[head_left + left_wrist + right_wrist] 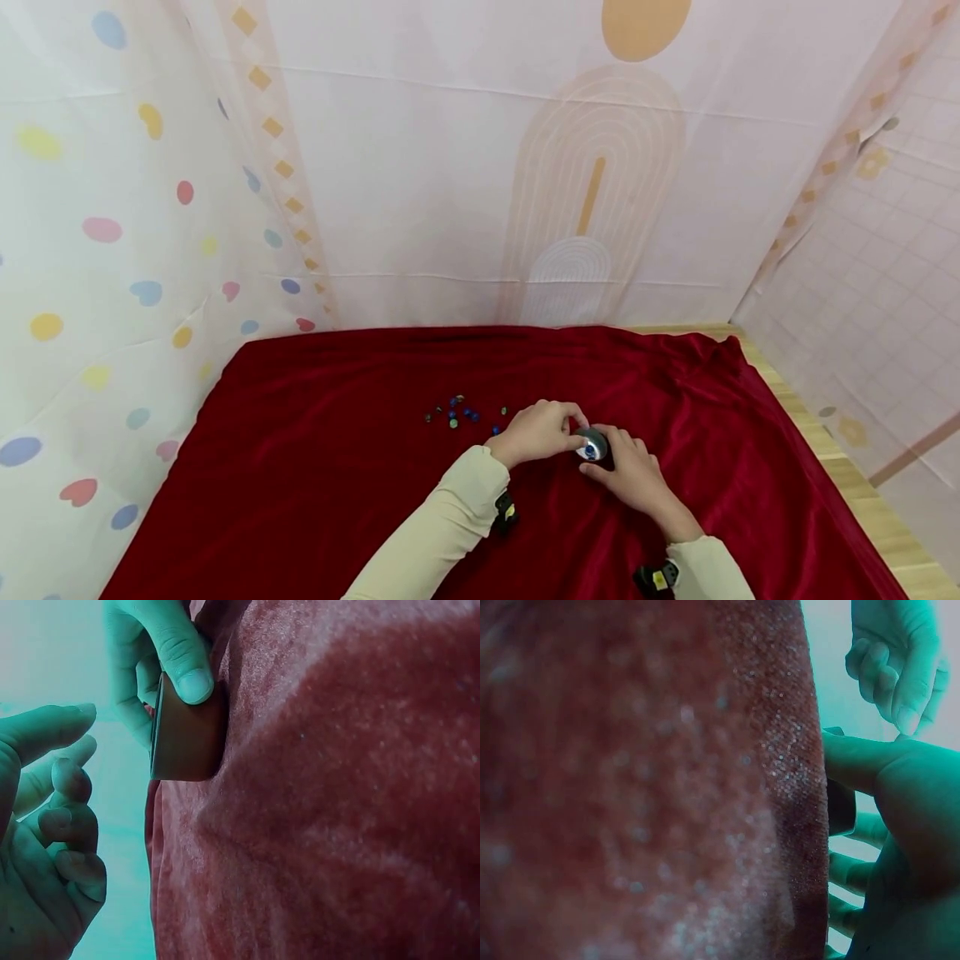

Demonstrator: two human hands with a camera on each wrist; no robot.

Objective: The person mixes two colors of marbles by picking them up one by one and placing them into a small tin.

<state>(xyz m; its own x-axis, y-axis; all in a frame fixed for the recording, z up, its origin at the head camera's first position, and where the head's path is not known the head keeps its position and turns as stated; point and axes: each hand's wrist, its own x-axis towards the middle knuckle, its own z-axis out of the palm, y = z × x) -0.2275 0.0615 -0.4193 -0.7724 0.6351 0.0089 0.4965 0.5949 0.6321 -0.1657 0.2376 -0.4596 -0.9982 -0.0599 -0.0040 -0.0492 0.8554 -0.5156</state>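
A small round metal bowl (pixel 597 442) with a shiny inside stands on the red cloth, and dark blue pieces lie in it. My right hand (pixel 637 479) grips its right side; in the left wrist view the thumb presses the bowl's wall (pixel 187 742). At the bowl's left rim is my left hand (pixel 538 432), its thumb and index finger stretched over the opening. Those two fingertips look apart in the left wrist view, with nothing seen between them, and the other fingers are curled. Several small blue and green beads (pixel 453 423) lie loose left of the hands.
A wrinkled red cloth (pixel 337 467) covers the table. Its light wooden edge (pixel 847 467) shows at the right. Patterned white curtains (pixel 420 183) hang behind and on both sides. Each wrist wears a black camera strap (pixel 506 511).
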